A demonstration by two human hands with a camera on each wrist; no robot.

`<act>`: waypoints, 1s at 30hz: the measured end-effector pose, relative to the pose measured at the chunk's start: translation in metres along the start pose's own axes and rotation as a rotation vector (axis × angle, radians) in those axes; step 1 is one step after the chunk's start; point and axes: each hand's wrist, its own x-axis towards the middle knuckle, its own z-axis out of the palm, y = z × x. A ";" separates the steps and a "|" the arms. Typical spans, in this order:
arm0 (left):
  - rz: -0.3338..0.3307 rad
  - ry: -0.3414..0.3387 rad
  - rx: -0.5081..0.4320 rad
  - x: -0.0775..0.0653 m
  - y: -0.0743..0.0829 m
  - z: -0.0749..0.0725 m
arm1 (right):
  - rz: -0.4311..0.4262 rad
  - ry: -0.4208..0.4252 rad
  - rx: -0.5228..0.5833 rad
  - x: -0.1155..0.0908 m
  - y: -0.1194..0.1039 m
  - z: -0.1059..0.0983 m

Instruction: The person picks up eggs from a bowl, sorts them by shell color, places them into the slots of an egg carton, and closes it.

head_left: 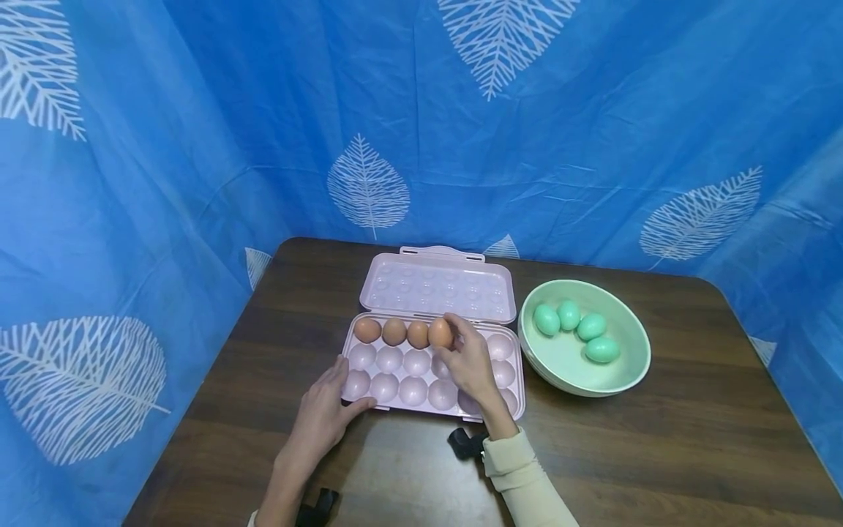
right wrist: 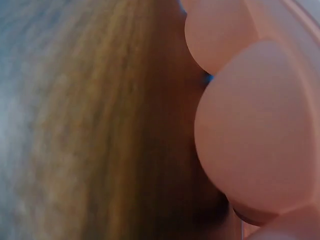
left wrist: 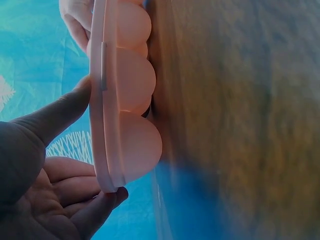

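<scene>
A pale pink egg carton (head_left: 413,391) lies unfolded on the table, its cups in three rows. My left hand (head_left: 324,410) grips its near left corner; in the left wrist view the thumb (left wrist: 67,107) presses the rim while the fingers reach round the end. Over the back row, my right hand (head_left: 474,369) pinches a brown egg (head_left: 440,333) at the fourth cup from the left. Three more brown eggs (head_left: 394,331) sit in the cups to its left. Only the carton's rounded cup undersides (right wrist: 255,125) fill the right wrist view; the right fingers are hidden there.
The carton's lid (head_left: 437,285) is folded back flat behind it. Just to the right stands a light green bowl (head_left: 566,359) holding several green eggs (head_left: 591,326). A dark wooden table (head_left: 698,410) lies underneath, with a blue leaf-patterned curtain (head_left: 566,168) along its back and sides.
</scene>
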 end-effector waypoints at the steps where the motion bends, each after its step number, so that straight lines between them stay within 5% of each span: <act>1: 0.000 0.002 -0.003 0.000 0.000 0.000 | -0.007 -0.004 -0.006 0.000 0.001 0.000; 9: 0.014 0.008 -0.007 0.000 -0.001 -0.001 | -0.071 -0.034 -0.106 0.003 0.004 -0.002; 20: 0.000 -0.007 -0.009 -0.001 -0.002 -0.001 | -0.107 0.031 -0.213 0.001 0.005 0.002; 30: -0.002 -0.010 -0.015 -0.001 -0.001 0.000 | -0.017 0.080 -0.171 0.000 0.007 0.003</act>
